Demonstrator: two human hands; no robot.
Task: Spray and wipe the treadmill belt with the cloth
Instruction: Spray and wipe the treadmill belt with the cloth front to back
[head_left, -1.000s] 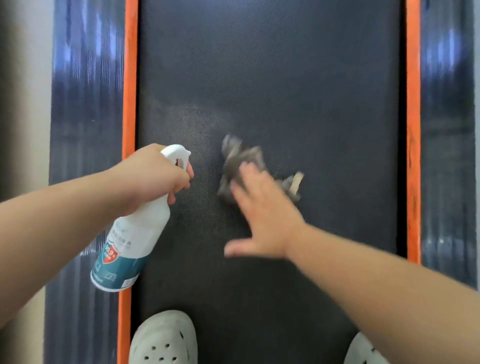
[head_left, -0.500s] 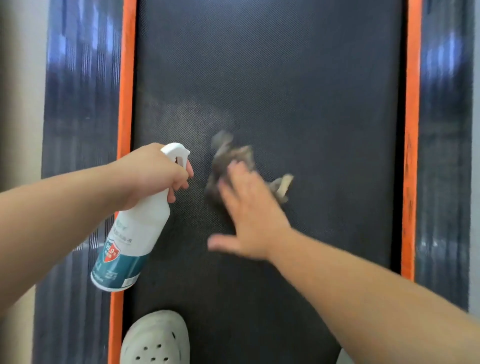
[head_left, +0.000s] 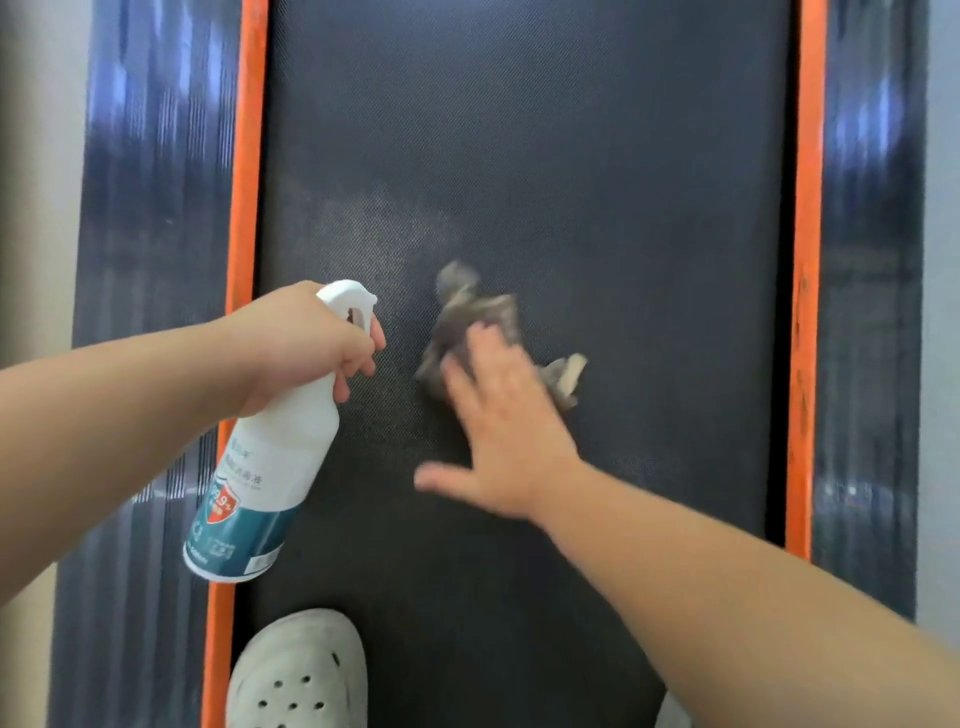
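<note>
One of the hands half-hides blurred cloth

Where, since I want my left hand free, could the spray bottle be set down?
Bare: the black textured treadmill belt beyond the crumpled grey cloth, between both orange side strips, and right of the right hand. Crowded: the near end, by the white perforated clog.

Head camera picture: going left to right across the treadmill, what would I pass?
Left side rail → left orange strip → cloth → right orange strip → right side rail. The spray bottle in the left hand overlaps the left orange strip, and the right hand covers part of the cloth, so I leave those out.
</note>
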